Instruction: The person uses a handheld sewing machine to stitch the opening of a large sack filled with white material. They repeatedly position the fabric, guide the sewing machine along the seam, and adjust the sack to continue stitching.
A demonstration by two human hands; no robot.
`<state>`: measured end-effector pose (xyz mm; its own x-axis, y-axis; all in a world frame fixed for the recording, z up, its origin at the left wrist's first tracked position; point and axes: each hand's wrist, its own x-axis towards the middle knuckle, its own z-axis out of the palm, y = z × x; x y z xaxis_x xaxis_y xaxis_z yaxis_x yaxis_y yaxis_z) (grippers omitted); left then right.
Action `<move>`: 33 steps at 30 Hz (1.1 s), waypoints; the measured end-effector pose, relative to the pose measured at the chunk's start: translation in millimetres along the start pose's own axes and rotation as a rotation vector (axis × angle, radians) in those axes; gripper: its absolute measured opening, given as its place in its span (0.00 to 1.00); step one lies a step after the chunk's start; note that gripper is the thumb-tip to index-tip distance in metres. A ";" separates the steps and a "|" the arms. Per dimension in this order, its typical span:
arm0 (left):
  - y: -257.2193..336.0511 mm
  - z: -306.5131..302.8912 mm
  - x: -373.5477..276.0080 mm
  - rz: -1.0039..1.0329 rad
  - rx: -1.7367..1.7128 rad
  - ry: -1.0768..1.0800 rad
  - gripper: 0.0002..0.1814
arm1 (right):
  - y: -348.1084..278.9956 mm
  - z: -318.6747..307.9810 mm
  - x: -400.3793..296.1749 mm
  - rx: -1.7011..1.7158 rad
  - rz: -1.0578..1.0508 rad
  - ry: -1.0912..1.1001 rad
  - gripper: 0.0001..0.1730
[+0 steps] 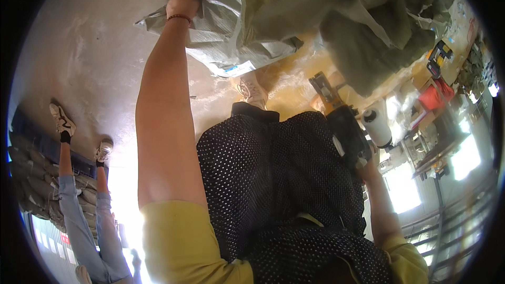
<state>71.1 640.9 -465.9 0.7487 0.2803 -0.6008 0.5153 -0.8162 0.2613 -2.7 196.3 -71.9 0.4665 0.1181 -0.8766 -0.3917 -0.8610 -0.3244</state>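
My left hand (183, 3) grips the edge of a grey-green woven plastic sack (221, 19), arm stretched out. A white label (240, 69) bearing print is on the sack's near edge. Low at my right side, my right hand (367, 165) holds an orange-and-black hand-held power tool (347, 130); its metal head points towards the sack. Right beside the tool is a white cylinder (376, 128) with a dark hub; whether the two are joined, I cannot tell. Darker sack material (367, 47) lies beyond the tool's head.
My shoe (252, 90) stands on the worn concrete floor (102, 55). Another person's legs (85, 205) are at the left, near stacked filled sacks (35, 181). To the right are a second orange-and-black tool (437, 57), a red item (436, 94) and a rack (442, 142).
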 end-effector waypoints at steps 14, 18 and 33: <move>105.7 -103.7 -297.9 0.181 -0.512 -0.093 0.11 | 54.3 -63.1 -55.5 0.148 0.043 -0.060 0.32; 152.3 -81.3 -365.0 0.336 -0.422 -0.189 0.10 | 82.1 -90.5 -69.6 0.121 -0.063 0.029 0.23; 316.3 -112.1 -404.5 0.436 -0.204 -0.300 0.05 | 277.3 -183.8 -104.8 0.153 -0.127 0.178 0.30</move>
<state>-22.0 326.0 -55.6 0.7744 -0.2410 -0.5850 0.2773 -0.7018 0.6562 -14.5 -145.7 -4.7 0.6462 0.1199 -0.7537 -0.4304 -0.7583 -0.4896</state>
